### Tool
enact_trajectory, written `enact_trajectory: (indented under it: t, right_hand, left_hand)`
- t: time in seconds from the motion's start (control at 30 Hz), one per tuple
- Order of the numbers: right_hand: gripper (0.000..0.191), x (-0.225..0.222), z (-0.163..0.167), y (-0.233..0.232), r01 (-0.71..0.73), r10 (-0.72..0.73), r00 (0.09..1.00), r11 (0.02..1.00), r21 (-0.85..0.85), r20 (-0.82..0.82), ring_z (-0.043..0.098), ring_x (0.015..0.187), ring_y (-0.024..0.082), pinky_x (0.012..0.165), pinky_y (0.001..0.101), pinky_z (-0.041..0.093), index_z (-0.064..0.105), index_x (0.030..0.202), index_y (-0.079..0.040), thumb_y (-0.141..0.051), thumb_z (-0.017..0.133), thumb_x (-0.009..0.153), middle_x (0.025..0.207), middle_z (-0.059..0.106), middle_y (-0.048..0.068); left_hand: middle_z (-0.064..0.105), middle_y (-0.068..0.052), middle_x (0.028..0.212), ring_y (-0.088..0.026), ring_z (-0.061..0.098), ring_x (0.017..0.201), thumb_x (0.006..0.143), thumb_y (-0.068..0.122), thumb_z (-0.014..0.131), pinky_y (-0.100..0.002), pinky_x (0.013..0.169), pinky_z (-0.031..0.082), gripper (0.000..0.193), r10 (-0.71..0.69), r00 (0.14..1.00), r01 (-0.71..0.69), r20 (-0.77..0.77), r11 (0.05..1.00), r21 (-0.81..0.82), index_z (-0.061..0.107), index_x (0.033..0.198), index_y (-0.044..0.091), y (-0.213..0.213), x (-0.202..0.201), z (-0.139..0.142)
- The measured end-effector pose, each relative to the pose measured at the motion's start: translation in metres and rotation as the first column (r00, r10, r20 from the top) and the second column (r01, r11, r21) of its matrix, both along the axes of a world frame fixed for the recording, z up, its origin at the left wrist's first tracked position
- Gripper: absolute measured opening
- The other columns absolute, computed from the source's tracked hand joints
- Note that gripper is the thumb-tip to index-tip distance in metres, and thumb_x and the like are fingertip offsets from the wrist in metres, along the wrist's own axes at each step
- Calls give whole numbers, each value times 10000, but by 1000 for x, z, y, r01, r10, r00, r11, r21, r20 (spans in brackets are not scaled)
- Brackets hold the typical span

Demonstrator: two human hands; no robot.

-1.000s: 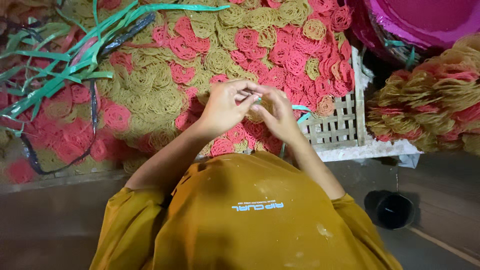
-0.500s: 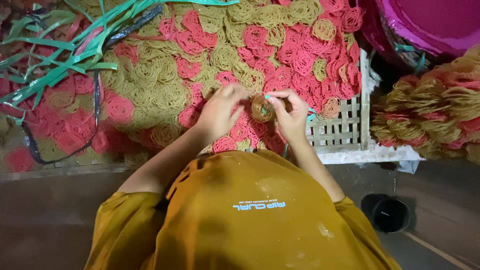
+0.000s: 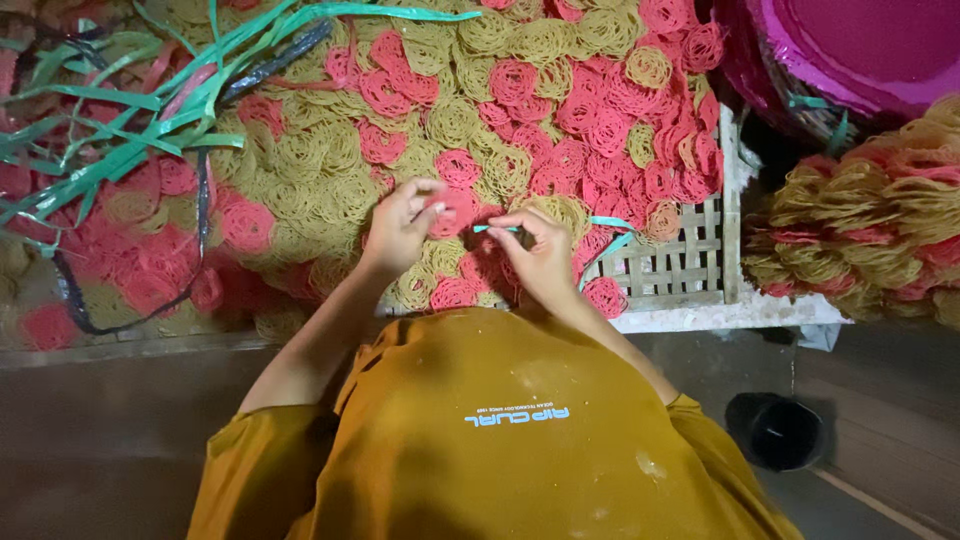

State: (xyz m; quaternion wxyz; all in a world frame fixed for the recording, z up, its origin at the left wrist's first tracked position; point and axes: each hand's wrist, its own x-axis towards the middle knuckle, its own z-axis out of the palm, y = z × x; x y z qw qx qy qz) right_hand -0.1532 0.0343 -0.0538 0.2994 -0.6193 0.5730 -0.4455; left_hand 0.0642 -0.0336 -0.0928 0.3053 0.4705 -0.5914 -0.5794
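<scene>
A thin green strip [image 3: 497, 229] stretches taut between both hands above the woven tray [image 3: 690, 270] of pink and yellow noodle coils [image 3: 455, 125]; the left hand [image 3: 398, 228] pinches one end, the right hand [image 3: 545, 255] grips the other, seemingly mid-tying; cinching likely calls for steady tension

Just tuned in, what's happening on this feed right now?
A person in a mustard-yellow shirt works over a woven tray heaped with pink and yellow noodle-like coils. The left hand pinches a pink coil, while the right hand holds a thin teal plastic strip against it. More green strips lie to the left, and a stack of bundled coils sits at right.
</scene>
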Motion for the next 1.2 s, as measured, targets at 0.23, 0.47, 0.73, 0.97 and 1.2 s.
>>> enact_trajectory:
  t: [0.23,0.47,0.73,0.97,1.2]
  right_hand:
    - [104,12,-9,-7,-17,-59,967,956,-293,-249,671,870,244,783,359,516,726,964,-30,-30,798,889,931,720,109]
    - [153,8,-8,-8,-71,-72,927,930,-361,-368,668,914,275,859,393,487,705,1001,-50,-31,797,880,960,711,102]
    - [190,3,3,-4,-37,-116,924,921,-388,-365,631,912,272,859,395,461,673,979,-60,-18,808,851,957,675,96]
    - [214,5,6,-1,-40,-20,974,966,-257,-227,665,930,241,865,379,492,696,1056,-56,8,788,874,998,706,79]
    - [274,-24,-8,-10,-85,68,993,977,-194,-94,694,1117,237,1000,385,538,664,1126,-31,62,717,874,1167,716,108]
  left_hand:
    - [718,-68,1198,-90,703,860,1065,119,466,-294,819,612,380,113,985,-78,-132,966,248,636,1404,142,12,-21,8]
    - [715,-91,1170,-75,529,876,1078,106,559,-244,795,449,347,35,979,-24,-199,998,57,655,1410,77,22,-38,14]
    - [748,-137,1139,-76,564,913,1062,117,540,-280,907,484,390,36,999,-36,3,993,110,664,1429,76,22,-37,26]
    - [738,-81,1174,-82,616,945,1052,70,515,-238,877,516,354,-38,978,30,-207,999,-39,646,1379,35,22,-42,19]
    - [775,-119,1102,-133,717,984,978,-56,600,-262,916,570,221,-33,986,22,-165,997,-68,746,1137,-9,14,-47,30]
